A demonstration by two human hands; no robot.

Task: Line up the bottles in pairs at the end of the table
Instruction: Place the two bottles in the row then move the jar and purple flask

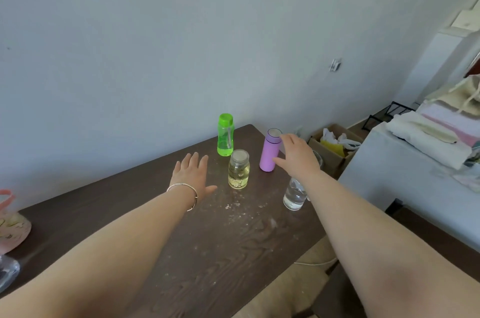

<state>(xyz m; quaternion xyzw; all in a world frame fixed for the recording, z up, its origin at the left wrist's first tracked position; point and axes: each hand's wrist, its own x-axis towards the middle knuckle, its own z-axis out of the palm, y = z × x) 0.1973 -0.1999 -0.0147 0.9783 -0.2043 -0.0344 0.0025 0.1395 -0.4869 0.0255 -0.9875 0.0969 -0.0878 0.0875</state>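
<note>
At the far end of the dark wooden table stand a green bottle and, to its right, a purple flask. A clear jar of yellowish liquid stands just in front of the green bottle. A clear glass bottle stands near the right edge, partly hidden under my right forearm. My right hand is beside the purple flask, fingers spread and touching its right side without closing around it. My left hand hovers open and flat, left of the jar, holding nothing.
A pink bag sits at the table's left edge. Right of the table there is a cardboard box on the floor and a white cabinet with folded cloth. The wall runs close behind the table's far end.
</note>
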